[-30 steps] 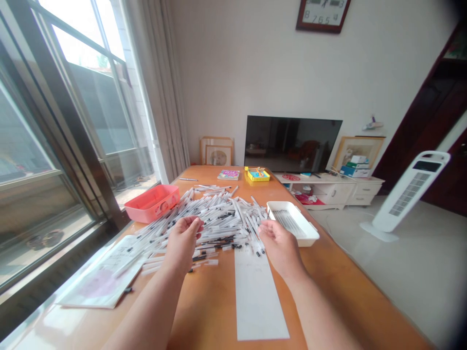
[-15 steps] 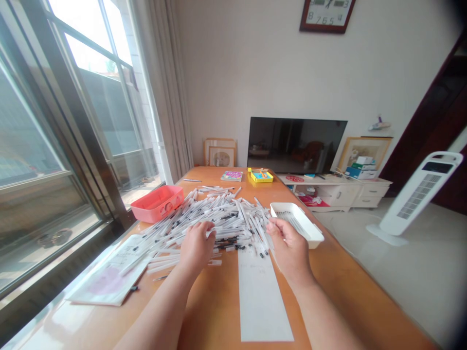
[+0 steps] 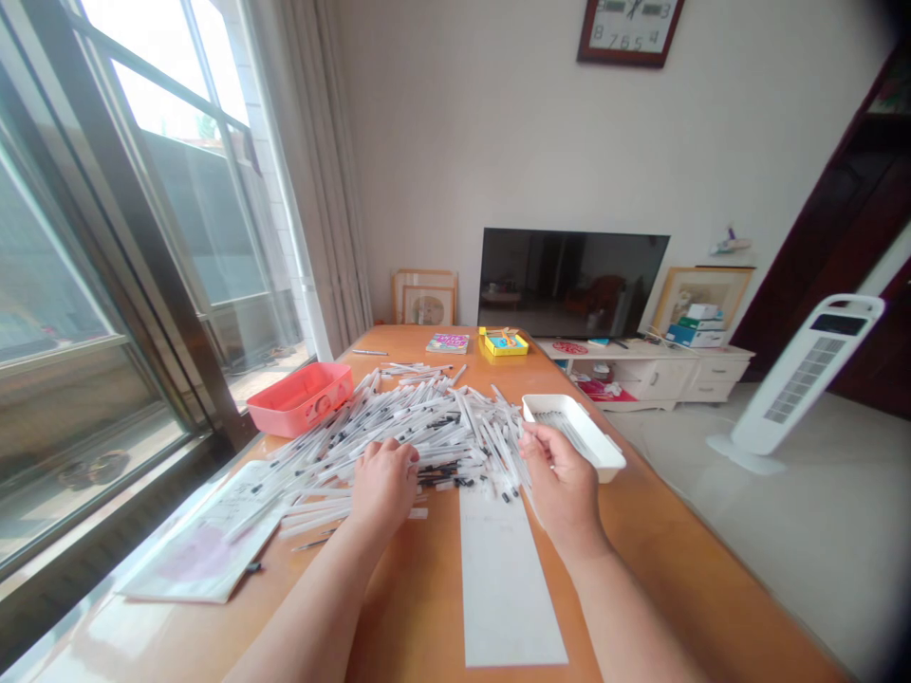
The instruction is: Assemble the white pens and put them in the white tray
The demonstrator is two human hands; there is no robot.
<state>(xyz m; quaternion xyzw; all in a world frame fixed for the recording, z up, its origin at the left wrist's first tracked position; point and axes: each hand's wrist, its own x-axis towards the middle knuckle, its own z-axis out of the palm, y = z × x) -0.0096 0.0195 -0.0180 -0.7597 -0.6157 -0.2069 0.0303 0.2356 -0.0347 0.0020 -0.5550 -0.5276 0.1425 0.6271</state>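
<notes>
A big heap of clear-barrelled pens (image 3: pixel 419 417) with black and white ends spreads over the wooden table. My left hand (image 3: pixel 386 486) is at the near edge of the heap, its fingers curled down and its thumb drawn in. Whatever they grip is hidden behind the hand. To the right, my right hand (image 3: pixel 566 484) is raised beside the heap, thumb and fingertips pinched together; what sits between them is too small to make out. Just beyond it stands a white tray (image 3: pixel 604 453) with several thin pen refills (image 3: pixel 569 424) inside.
A red plastic basket (image 3: pixel 285 417) stands at the heap's left. Nearer lie a booklet (image 3: pixel 206 545) and a long white paper strip (image 3: pixel 509 588). A yellow box (image 3: pixel 505 347) and a colourful booklet (image 3: pixel 448 343) rest at the table's far end (image 3: pixel 405 334).
My left hand's thumb and fingers have closed together over the pens. My right hand keeps its pinch almost unmoved. The whole view has shifted slightly, with things now a little further left.
</notes>
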